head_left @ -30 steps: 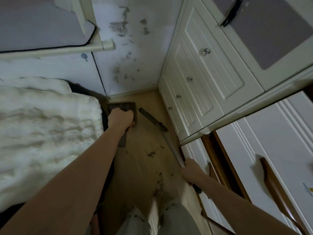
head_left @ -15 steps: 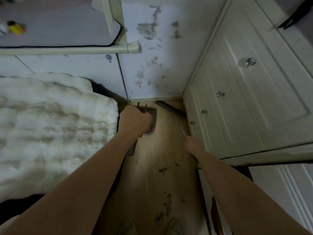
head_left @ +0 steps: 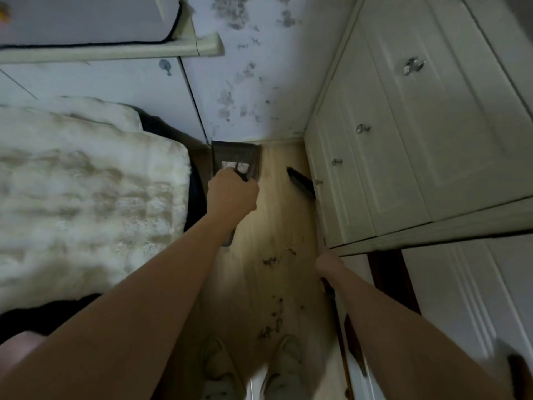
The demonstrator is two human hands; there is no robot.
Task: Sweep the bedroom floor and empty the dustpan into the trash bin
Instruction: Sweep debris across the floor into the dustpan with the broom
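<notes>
My left hand (head_left: 230,194) grips the handle of a dark dustpan (head_left: 236,158), which sits at the far end of the wooden floor (head_left: 277,220) near the wall. My right hand (head_left: 327,262) holds the thin handle of a broom; its dark brush head (head_left: 300,181) rests on the floor against the white cabinet. Bits of dark dirt (head_left: 271,261) lie scattered on the floor between the dustpan and my feet.
A bed with a fluffy white blanket (head_left: 86,197) fills the left side. White cabinets with metal knobs (head_left: 403,140) line the right side. A stained white wall (head_left: 248,82) closes the narrow aisle. My two shoes (head_left: 251,368) show at the bottom.
The broom head swung from the far wall back to the cabinet side, and my right hand pulled back toward me. My left hand still holds the dustpan near the wall.
</notes>
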